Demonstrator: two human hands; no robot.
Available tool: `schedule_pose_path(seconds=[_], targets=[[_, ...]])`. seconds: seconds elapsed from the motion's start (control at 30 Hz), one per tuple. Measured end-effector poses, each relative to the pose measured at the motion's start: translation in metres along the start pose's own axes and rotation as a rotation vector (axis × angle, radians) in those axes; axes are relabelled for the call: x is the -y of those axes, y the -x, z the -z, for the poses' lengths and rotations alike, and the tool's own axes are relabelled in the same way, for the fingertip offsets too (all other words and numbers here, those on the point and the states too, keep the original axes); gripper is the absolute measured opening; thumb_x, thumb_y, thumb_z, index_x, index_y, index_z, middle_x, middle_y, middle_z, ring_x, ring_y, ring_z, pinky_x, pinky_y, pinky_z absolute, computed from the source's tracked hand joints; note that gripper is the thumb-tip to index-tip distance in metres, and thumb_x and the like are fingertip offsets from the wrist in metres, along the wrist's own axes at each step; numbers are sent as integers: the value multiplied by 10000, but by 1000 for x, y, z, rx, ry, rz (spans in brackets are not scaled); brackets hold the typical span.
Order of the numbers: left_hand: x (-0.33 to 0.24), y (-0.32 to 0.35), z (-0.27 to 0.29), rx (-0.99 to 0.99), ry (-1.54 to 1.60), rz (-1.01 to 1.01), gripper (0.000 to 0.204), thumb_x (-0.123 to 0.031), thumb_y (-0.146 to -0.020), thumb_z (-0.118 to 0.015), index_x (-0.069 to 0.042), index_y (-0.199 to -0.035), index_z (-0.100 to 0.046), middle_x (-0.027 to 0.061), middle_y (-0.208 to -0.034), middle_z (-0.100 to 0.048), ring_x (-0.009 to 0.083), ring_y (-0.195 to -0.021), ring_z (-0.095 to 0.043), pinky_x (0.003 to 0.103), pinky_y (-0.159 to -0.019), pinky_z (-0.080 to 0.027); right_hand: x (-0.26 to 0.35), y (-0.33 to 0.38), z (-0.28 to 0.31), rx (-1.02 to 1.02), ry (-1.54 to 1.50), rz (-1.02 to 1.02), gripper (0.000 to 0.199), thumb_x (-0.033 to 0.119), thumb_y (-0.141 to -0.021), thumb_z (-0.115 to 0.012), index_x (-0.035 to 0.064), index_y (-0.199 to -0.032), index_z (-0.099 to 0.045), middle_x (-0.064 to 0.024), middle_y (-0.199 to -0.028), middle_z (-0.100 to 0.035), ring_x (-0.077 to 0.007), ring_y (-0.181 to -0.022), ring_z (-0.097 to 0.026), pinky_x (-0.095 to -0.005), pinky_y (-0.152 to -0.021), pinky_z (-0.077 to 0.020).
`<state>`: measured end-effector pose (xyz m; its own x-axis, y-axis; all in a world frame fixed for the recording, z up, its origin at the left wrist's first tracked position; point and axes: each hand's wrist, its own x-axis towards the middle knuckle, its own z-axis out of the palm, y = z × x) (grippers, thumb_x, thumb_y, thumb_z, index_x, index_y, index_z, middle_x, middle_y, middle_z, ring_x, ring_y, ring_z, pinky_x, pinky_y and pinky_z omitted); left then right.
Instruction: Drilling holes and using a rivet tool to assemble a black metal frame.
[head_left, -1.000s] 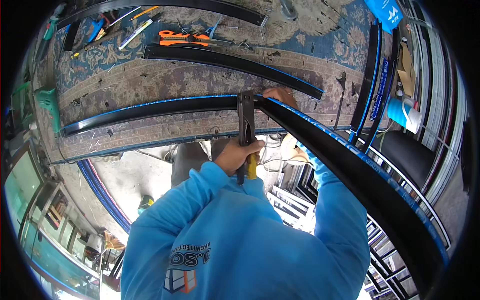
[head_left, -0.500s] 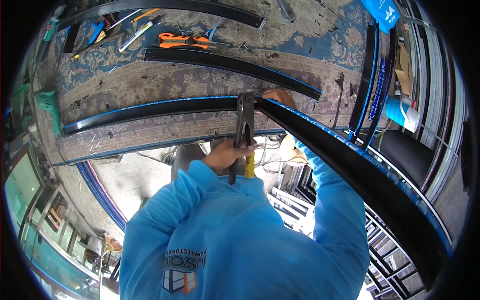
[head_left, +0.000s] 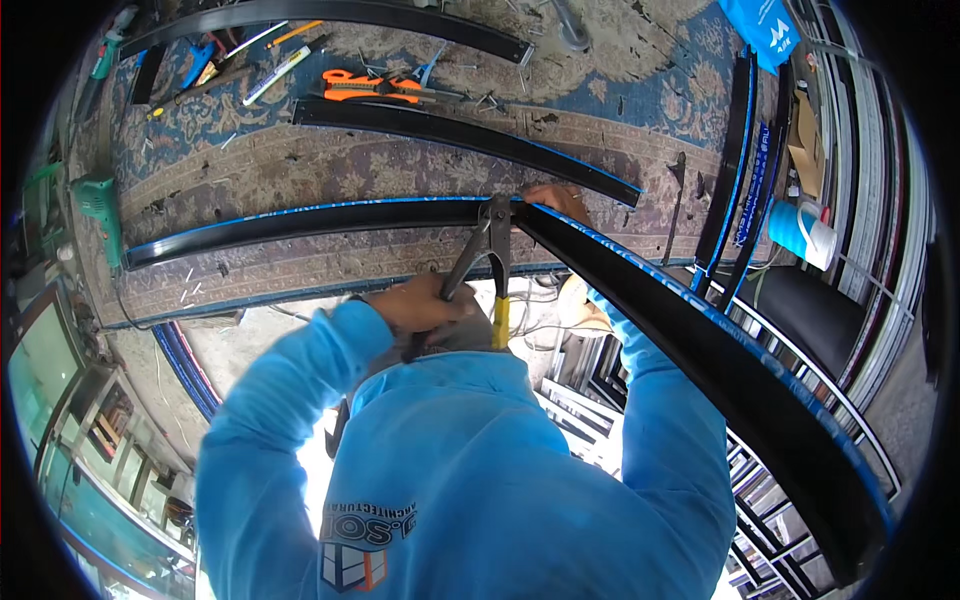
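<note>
The plier-like tool (head_left: 500, 232) looks like dull dark metal, with a yellow plastic-looking grip (head_left: 501, 318). The left bar (head_left: 320, 218) and right bar (head_left: 690, 342) are smooth, black and faintly glossy, edged with shiny film (head_left: 652, 273). The carpet (head_left: 240, 165) is rough cloth; near, the sweatshirt (head_left: 480, 450) is matt fabric; far right, the bag (head_left: 765, 28) is smooth plastic.

Dark lettering in two lines stood upside down on the blue sweatshirt (head_left: 560, 470), above a window-like emblem (head_left: 352, 568) with an orange edge. White letters and an angular mark showed on the blue bag (head_left: 758, 28). White print ran along the blue strips on the left black profile (head_left: 300, 224) and right black profile (head_left: 680, 335), and down a blue-filmed bar (head_left: 753, 188) farther right.
</note>
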<state>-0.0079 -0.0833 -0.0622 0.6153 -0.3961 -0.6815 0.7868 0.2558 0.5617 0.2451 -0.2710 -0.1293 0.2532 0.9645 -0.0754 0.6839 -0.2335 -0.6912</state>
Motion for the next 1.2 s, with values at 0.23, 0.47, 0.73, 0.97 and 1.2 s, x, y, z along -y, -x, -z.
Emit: schedule_pose_path(seconds=[0.23, 0.47, 0.73, 0.97, 1.2], targets=[[28, -56, -82, -149, 904, -194, 293, -299, -905, -720, -30, -998, -650, 38, -775, -611, 171, -665, -605, 320, -639, -526, 13, -3, 7, -63, -184, 17, 292, 285, -866, -712, 86, -1034, -580, -131, -1001, -643, -335, -995, -620, -472, -930, -408], [-13, -18, -50, -311, 1, -122, 322, -307, -890, -731, -6, -980, -658, 53, -744, -625, 134, -650, -607, 306, -594, -506, 10, -5, 7, -78, 6, 100, 279, 272, -862, -712, 96, -1032, -579, -116, -989, -644, -320, -964, -633, -443, -888, -435], [4, -28, -34, -72, 257, -24, 392, -257, -930, -680, 15, -1202, -602, 91, -947, -667, 168, -906, -633, 329, -788, -528, 7, -3, 3, -48, -22, 41, 262, 247, -867, -690, 99, -1062, -594, -109, -984, -647, -329, -964, -626, -456, -874, -407], [3, -47, -83, -218, 789, -154, 226, -228, -907, -717, -31, -875, -610, 53, -728, -587, 186, -639, -614, 348, -606, -534, -33, 3, -13, 108, -2, 110, 357, 271, -821, -749, 93, -1078, -576, -118, -979, -645, -314, -952, -632, -431, -862, -417], [-1, 65, -9, -513, 247, -341, 296, -250, -912, -723, -21, -1064, -615, 56, -866, -659, 148, -822, -633, 305, -739, -521, 0, 1, -4, -148, -89, 71, 470, 245, -756, -827, 65, -1116, -585, -147, -1056, -633, -349, -1049, -601, -468, -909, -441]])
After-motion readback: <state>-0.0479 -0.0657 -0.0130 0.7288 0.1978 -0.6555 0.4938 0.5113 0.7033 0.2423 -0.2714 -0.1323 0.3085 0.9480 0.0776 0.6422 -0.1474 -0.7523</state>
